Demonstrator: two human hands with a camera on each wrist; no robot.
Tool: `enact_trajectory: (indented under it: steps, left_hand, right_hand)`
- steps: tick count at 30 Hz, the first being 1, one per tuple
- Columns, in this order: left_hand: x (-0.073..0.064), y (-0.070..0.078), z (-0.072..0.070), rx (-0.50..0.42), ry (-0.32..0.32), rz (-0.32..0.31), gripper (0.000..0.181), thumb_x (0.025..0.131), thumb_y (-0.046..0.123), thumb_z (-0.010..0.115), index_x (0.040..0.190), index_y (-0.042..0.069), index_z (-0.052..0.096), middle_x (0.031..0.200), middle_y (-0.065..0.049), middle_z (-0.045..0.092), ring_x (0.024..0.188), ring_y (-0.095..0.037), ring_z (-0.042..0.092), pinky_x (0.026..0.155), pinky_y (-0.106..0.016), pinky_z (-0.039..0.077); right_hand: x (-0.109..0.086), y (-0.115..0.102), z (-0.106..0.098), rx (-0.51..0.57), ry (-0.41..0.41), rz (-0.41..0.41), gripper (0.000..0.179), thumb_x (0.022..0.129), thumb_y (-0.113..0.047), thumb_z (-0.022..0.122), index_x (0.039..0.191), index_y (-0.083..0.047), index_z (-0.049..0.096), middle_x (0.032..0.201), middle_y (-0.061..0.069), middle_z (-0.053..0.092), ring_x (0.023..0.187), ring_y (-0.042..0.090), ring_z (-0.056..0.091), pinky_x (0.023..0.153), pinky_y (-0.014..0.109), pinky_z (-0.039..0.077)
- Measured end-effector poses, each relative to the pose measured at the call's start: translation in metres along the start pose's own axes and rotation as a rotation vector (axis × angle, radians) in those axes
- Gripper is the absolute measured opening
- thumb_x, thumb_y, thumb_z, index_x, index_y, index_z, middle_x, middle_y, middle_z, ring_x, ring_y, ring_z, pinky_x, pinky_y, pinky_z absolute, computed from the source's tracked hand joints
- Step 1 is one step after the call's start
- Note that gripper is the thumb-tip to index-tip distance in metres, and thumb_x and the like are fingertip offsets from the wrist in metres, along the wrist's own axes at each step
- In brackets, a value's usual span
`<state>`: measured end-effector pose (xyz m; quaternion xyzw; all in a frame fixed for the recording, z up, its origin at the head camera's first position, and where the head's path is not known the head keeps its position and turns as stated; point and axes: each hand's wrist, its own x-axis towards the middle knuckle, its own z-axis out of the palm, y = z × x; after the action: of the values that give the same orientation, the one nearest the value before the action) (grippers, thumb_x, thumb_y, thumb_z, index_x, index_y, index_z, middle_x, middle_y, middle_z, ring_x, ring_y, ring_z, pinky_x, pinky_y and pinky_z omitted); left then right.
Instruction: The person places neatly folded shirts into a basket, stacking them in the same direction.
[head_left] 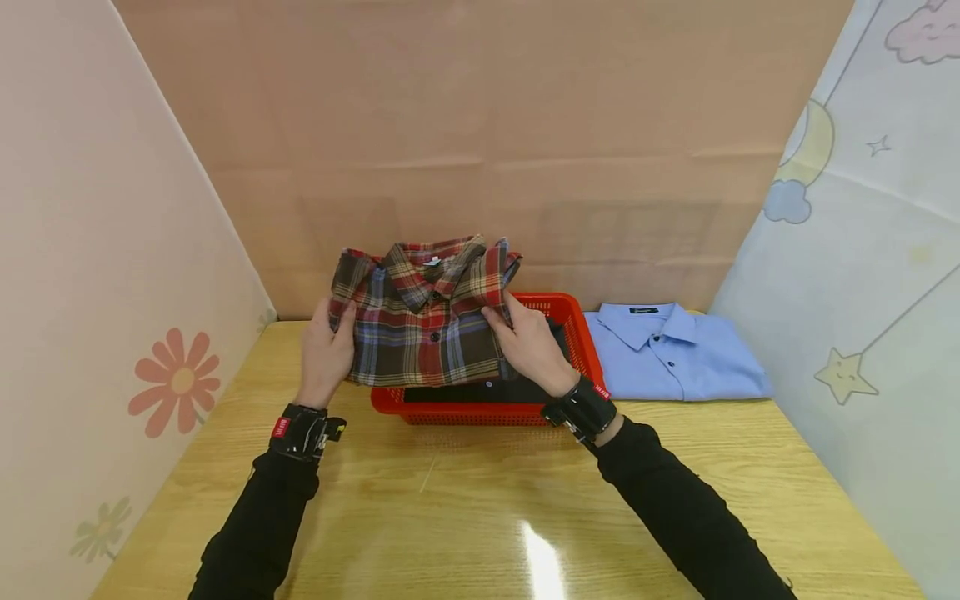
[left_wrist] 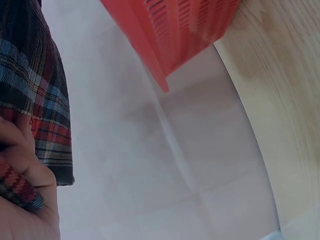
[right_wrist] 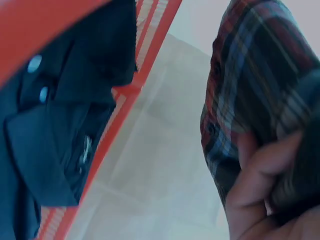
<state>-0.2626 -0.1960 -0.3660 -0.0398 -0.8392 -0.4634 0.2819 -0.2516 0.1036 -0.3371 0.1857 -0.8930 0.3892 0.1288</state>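
Plaid collared shirt (head_left: 420, 337): I'm seeing it being held above the red basket (head_left: 465, 412).
Left hand (head_left: 327, 350), right hand (head_left: 534, 346): gripping its opposite sides, apparently preventing unfolding.
Blue shirt (head_left: 708, 362): lying folded, right.

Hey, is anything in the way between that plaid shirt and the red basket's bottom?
Yes: a dark shirt lies in the red basket, between its bottom and the plaid shirt that the left hand and right hand hold. Nothing else visible blocks it.

2 arms (head_left: 262, 517) stretch forward; left hand (head_left: 326, 352) and right hand (head_left: 536, 343) grip, well apart; their fingers (right_wrist: 265, 167) are curled.
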Motion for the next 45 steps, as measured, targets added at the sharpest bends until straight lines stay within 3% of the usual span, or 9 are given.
enact_trajectory:
  steps: [13,17,19,25,31,34,38,42,45]
  left_hand:
    - [-0.003,0.010,0.017,0.015,-0.093,0.042,0.046,0.103,0.041,0.045,0.130,0.004,0.051,0.106,-0.022,0.064,0.087,-0.035,0.060,0.075,-0.047,0.047]
    - [-0.003,0.012,0.023,-0.005,-0.149,0.033,0.047,0.103,0.042,0.045,0.131,0.005,0.051,0.111,-0.020,0.063,0.091,-0.034,0.060,0.080,-0.048,0.048]
    - [-0.003,0.013,0.026,-0.004,-0.178,0.031,0.047,0.103,0.043,0.045,0.130,0.005,0.052,0.112,-0.020,0.063,0.093,-0.034,0.060,0.081,-0.048,0.048]
    - [-0.001,0.017,0.035,0.030,-0.301,0.037,0.045,0.105,0.039,0.041,0.133,0.005,0.047,0.121,-0.020,0.061,0.104,-0.035,0.060,0.086,-0.049,0.048]
    - [0.001,0.018,0.042,0.096,-0.393,0.037,0.050,0.106,0.037,0.039,0.142,0.002,0.038,0.137,-0.025,0.053,0.123,-0.041,0.054,0.101,-0.055,0.043]
    - [0.003,0.020,0.041,0.144,-0.428,0.048,0.047,0.107,0.034,0.038,0.141,0.002,0.037,0.128,-0.025,0.058,0.115,-0.039,0.060,0.095,-0.053,0.047]
    - [0.006,0.021,0.040,0.211,-0.490,0.068,0.039,0.107,0.031,0.036,0.136,0.003,0.036,0.093,-0.018,0.060,0.084,-0.032,0.062,0.072,-0.043,0.048]
    - [0.008,0.023,0.037,0.225,-0.534,0.076,0.030,0.107,0.029,0.037,0.127,0.006,0.037,0.073,-0.006,0.042,0.062,-0.024,0.051,0.054,-0.034,0.038]
    - [0.009,0.027,0.033,0.213,-0.547,0.084,0.027,0.107,0.028,0.038,0.124,0.006,0.037,0.070,-0.002,0.037,0.056,-0.021,0.048,0.050,-0.031,0.034]
  right_hand:
    - [-0.003,0.039,-0.033,-0.057,-0.193,-0.036,0.056,0.102,-0.037,0.052,0.151,-0.015,0.036,0.081,0.006,0.060,0.072,0.018,0.062,0.077,0.036,0.048]
    - [-0.005,0.048,-0.040,-0.048,-0.210,-0.028,0.060,0.102,-0.034,0.053,0.153,-0.011,0.031,0.110,0.013,0.068,0.095,0.025,0.068,0.089,0.044,0.051]
    - [-0.006,0.052,-0.044,-0.055,-0.234,-0.003,0.066,0.103,-0.035,0.051,0.156,-0.007,0.024,0.109,0.019,0.067,0.096,0.030,0.067,0.096,0.048,0.049]
    - [-0.004,0.066,-0.053,-0.078,-0.251,0.014,0.070,0.104,-0.034,0.048,0.156,-0.003,0.015,0.144,0.027,0.048,0.123,0.040,0.055,0.107,0.055,0.040]
    - [-0.001,0.074,-0.066,-0.122,-0.333,0.026,0.064,0.105,-0.034,0.044,0.157,-0.005,0.018,0.118,0.023,0.061,0.095,0.029,0.064,0.089,0.045,0.045]
    - [0.002,0.071,-0.072,-0.117,-0.389,0.023,0.061,0.106,-0.030,0.044,0.157,-0.009,0.017,0.101,0.015,0.062,0.075,0.022,0.059,0.074,0.039,0.044]
    - [0.005,0.066,-0.078,-0.105,-0.462,0.070,0.066,0.106,-0.028,0.045,0.159,-0.013,0.008,0.071,0.008,0.052,0.054,0.017,0.052,0.059,0.033,0.044]
    - [0.005,0.062,-0.082,-0.114,-0.494,0.127,0.072,0.105,-0.029,0.046,0.159,-0.013,0.002,0.083,0.011,0.061,0.057,0.017,0.059,0.061,0.033,0.049]
    - [0.005,0.059,-0.083,-0.136,-0.485,0.131,0.073,0.105,-0.029,0.047,0.158,-0.009,0.002,0.110,0.021,0.064,0.065,0.018,0.063,0.066,0.034,0.050]
